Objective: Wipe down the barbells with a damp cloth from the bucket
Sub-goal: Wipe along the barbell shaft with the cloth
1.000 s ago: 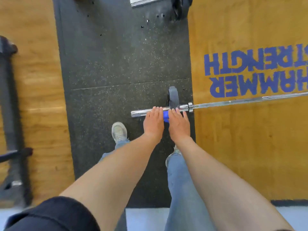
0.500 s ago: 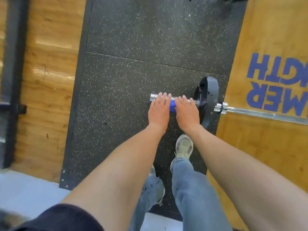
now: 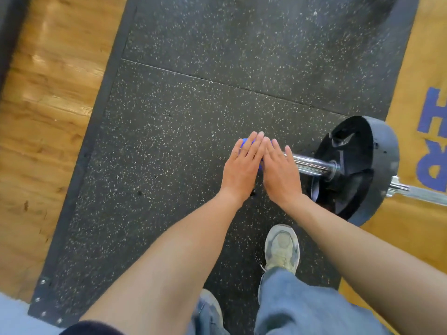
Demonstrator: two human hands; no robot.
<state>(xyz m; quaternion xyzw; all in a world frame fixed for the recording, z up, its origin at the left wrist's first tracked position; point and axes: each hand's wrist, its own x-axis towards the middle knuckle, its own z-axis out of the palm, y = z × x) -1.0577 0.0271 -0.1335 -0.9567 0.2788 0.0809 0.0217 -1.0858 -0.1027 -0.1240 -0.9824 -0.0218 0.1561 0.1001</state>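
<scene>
Head view: mid-frame, our left hand (image 3: 240, 169) and right hand (image 3: 280, 174) pressed flat-fingered a soft, pliable blue cloth (image 3: 247, 142) onto the stiff, slick barbell sleeve (image 3: 312, 165).

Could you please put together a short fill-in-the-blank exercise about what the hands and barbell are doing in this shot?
1. Both hands press a ____-coloured cloth onto the barbell sleeve.
2. The left hand and right hand have their fingers ____.
3. The black weight plate rests on the speckled ____ mat.

Missing words: blue; straight; rubber
</scene>
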